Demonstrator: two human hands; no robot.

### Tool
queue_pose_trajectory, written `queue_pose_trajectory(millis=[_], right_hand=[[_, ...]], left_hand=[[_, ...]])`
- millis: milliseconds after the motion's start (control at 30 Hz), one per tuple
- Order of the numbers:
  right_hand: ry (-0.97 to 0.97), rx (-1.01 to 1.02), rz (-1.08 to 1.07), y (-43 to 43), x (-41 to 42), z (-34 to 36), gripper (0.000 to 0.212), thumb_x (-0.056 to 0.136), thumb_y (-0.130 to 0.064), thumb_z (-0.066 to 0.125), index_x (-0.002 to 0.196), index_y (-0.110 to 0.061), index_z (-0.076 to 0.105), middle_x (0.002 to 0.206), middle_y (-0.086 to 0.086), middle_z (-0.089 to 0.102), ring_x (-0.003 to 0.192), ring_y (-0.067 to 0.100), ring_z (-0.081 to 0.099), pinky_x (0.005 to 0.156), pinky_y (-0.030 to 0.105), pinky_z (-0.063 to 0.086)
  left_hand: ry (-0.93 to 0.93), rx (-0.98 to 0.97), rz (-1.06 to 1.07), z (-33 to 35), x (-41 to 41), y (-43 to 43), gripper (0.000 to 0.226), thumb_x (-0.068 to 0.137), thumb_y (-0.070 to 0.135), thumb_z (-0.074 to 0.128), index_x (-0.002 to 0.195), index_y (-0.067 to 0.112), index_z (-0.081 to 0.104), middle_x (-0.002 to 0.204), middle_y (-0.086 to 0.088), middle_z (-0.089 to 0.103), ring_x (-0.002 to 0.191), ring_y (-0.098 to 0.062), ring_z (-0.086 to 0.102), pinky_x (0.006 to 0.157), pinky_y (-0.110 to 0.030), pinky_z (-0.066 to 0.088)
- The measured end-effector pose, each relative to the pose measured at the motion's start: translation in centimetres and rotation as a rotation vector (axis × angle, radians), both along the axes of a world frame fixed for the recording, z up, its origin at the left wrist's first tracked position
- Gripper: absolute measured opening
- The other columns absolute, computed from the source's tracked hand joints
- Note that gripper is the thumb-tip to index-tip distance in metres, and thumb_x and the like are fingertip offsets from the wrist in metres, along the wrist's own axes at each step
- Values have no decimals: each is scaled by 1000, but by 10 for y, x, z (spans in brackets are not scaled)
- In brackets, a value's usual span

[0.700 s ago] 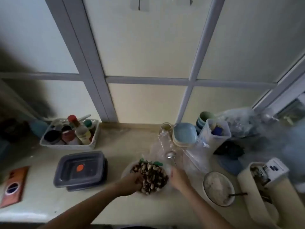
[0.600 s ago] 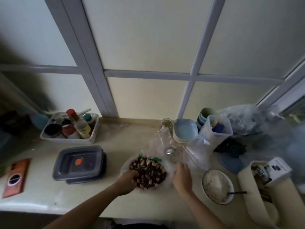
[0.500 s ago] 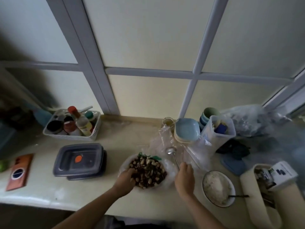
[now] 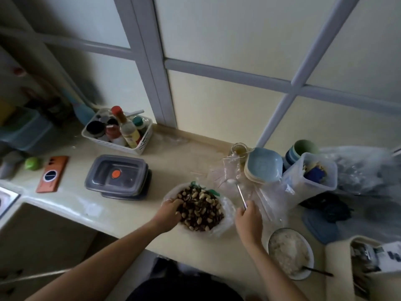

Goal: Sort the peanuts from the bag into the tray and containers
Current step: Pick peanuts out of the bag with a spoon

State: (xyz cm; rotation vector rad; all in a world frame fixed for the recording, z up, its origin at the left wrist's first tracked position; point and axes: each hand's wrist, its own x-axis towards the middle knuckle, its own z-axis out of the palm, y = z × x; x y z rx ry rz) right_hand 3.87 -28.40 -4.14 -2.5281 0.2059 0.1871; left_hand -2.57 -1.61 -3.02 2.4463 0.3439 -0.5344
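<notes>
Both hands at the open bag of peanuts on a crowded pale surface under a window.

The left hand [image 4: 168, 215] curls over the near-left edge of the peanuts [image 4: 199, 208] heaped in the clear bag [image 4: 225, 224]; the right hand [image 4: 249, 220] pinches the handle of a spoon [image 4: 237, 192], which it was not holding a moment ago. Stacked grey lidded containers [image 4: 118, 177] sit apart to the left, with a basket of bottles [image 4: 118, 132] behind them. Blue dishes [image 4: 263, 165], a clear tub [image 4: 310, 174] and crumpled plastic crowd the right; a bowl of rice [image 4: 289, 253] lies near the right wrist. A sink edge shows far left.
</notes>
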Motion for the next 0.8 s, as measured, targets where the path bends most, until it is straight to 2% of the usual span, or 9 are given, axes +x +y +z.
queue_pose_trajectory(millis=[100, 167, 200, 300, 433, 567, 667, 733, 800], right_hand=[[-46, 122, -14, 8, -6, 20, 6, 101, -15, 53, 96, -13, 56, 79, 2, 62, 63, 16, 55, 53, 30, 39], [11, 199, 27, 24, -7, 26, 15, 103, -20, 55, 89, -15, 57, 71, -3, 61, 58, 4, 53, 47, 16, 38], [17, 208, 55, 34, -6, 26, 21, 104, -21, 55, 83, -16, 56, 68, -5, 60, 57, 1, 52, 47, 15, 40], [14, 173, 74, 59, 12, 18, 33, 105, -22, 52, 73, -18, 51, 62, -3, 56, 54, 12, 55, 45, 16, 38], [-19, 39, 70, 70, 55, 8, 15, 97, -13, 58, 87, -24, 59, 79, -5, 63, 72, 13, 62, 60, 27, 52], [55, -49, 64, 63, 92, -7, 22, 91, -13, 58, 102, -30, 69, 95, -4, 64, 84, 21, 62, 73, 43, 59], [167, -35, 60, 61, 110, -13, 15, 95, -17, 55, 91, -23, 68, 90, -2, 65, 85, 25, 63, 73, 40, 55], [291, -15, 93, 63, 109, -15, 18, 101, -22, 53, 94, -21, 69, 88, -1, 66, 89, 26, 64, 72, 35, 48], [398, -6, 129, 62, 102, -24, 19, 104, -30, 53, 105, -21, 70, 95, 2, 69, 96, 28, 66, 76, 34, 48]], left_hand=[[-39, -23, -6, 5, 7, 0, 37, 82, 5, 56, 118, 6, 64, 122, -15, 61, 114, -32, 55, 95, -32, 44], [-79, -40, 7, 4, 12, 1, 31, 83, 0, 54, 111, 3, 66, 118, -15, 63, 109, -32, 57, 87, -26, 41], [-98, -49, 12, 3, 14, 3, 26, 83, -1, 53, 104, 2, 67, 113, -15, 63, 105, -32, 58, 80, -24, 38], [-137, -85, 1, -1, 13, 12, 24, 83, 0, 54, 99, 7, 70, 109, -9, 65, 99, -26, 60, 75, -22, 35], [-195, -118, -57, -3, 11, 30, 20, 88, 3, 57, 99, 10, 71, 104, 2, 66, 95, -25, 64, 78, -27, 44], [-183, -130, -77, -10, 17, 45, 17, 89, 6, 60, 99, 12, 74, 100, -7, 72, 94, -28, 66, 83, -34, 49], [-165, -138, -88, -8, 27, 50, 20, 90, 7, 60, 100, 15, 75, 100, -3, 74, 96, -21, 65, 86, -31, 49], [-157, -150, -75, -8, 37, 51, 24, 88, 4, 58, 98, 17, 76, 98, 0, 74, 95, -20, 65, 85, -28, 48], [-147, -157, -69, -7, 45, 52, 24, 89, 5, 57, 98, 18, 76, 95, 2, 73, 95, -19, 66, 79, -22, 43]])
